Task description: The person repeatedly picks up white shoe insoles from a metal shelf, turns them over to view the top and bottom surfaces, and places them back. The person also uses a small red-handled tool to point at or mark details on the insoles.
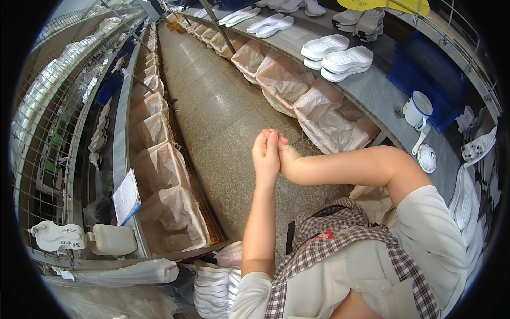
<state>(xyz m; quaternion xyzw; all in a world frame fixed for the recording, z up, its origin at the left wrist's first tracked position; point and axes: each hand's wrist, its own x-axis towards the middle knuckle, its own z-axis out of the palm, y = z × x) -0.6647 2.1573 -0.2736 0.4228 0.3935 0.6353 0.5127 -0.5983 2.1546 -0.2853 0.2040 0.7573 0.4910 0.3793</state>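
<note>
My left hand (265, 152) and my right hand (290, 157) are pressed together in front of me, above the aisle floor. Both are closed, with the fingers folded against each other. Whether anything lies between the palms is hidden. My right arm bends sharply at the elbow over the right bench, while the left forearm reaches straight forward. Nearest to the hands is a bin with a pale pink liner (334, 119), just beyond them to the right; neither hand touches it.
On the right bench (372, 87) stand white shoe soles (348, 61), a blue crate (425, 74), a white enamel mug (417, 109) and a lidded white pot (426, 158). Lined bins (170, 212) flank the aisle floor (212, 101). At left are a clipboard of papers (126, 196) and a wire mesh rack (40, 143).
</note>
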